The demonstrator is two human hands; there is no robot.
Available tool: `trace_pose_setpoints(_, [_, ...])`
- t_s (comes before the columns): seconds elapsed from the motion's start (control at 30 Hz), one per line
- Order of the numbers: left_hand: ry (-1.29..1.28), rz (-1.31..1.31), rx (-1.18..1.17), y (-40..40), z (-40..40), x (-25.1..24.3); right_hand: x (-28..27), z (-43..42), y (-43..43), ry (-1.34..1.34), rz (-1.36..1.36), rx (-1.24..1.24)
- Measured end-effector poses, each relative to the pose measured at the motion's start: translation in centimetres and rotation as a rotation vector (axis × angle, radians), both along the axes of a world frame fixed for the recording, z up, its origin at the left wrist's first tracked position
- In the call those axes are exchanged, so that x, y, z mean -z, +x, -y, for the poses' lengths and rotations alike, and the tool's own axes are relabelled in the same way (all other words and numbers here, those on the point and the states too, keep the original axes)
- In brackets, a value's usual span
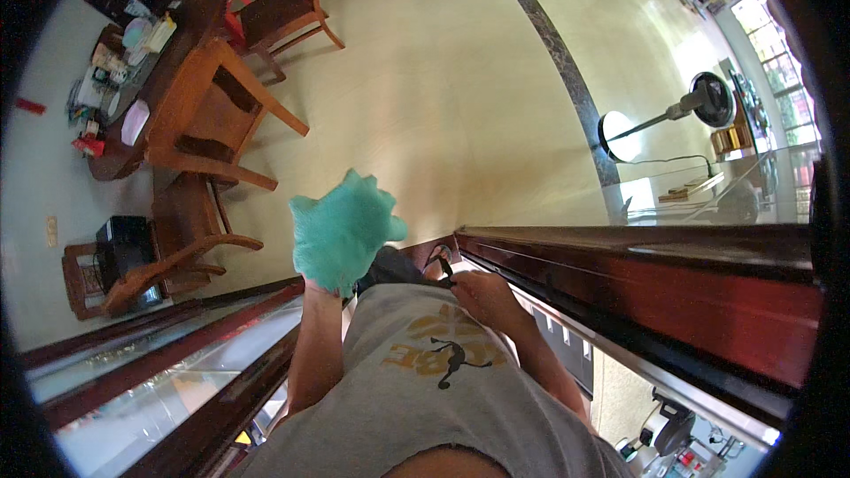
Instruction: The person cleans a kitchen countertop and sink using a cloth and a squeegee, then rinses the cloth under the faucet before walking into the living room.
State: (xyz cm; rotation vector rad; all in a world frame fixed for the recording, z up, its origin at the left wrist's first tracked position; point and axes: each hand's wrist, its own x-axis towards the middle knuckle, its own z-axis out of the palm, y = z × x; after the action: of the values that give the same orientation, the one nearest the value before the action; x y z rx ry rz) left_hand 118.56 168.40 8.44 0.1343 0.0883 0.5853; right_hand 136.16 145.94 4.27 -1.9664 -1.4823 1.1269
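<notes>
A green cloth (345,229), bunched up, covers my left hand (342,239), which is raised in front of my left side with its fingers hidden under the fabric. My right hand (475,292) is at my waist, curled around a short dark strap or handle (445,268); what that belongs to is hidden. Below both hands is the grey printed shirt I wear, and a sandalled foot (437,259) shows just beyond my right hand.
Wooden chairs (219,113) surround a cluttered dark table (166,56) at the left. A pedestal fan (710,99) stands at the right behind a glass panel (717,192). Dark red wooden frames (664,279) flank me on both sides. Pale floor (425,79) lies ahead, crossed by a dark marble strip (558,46).
</notes>
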Motion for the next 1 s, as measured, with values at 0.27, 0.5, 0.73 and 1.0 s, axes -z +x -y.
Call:
trace_pose_setpoints(0.27, [-0.006,-0.217,-0.095,8.0,-12.1,1.3,2.0,-9.3,6.7,0.064,0.029,0.186])
trace_pose_setpoints(0.5, [-0.044,-0.223,0.055,15.8,-22.6,-0.3,2.5,-19.2,11.7,-0.222,0.160,0.359])
trace_pose_setpoints(0.73, [0.063,0.051,0.455,25.3,-32.9,1.5,2.4,-26.2,17.8,0.034,0.042,0.620])
trace_pose_setpoints(1.0, [0.064,0.086,0.641,43.0,-36.4,2.8,2.0,-28.8,31.7,-0.002,-0.063,1.039])
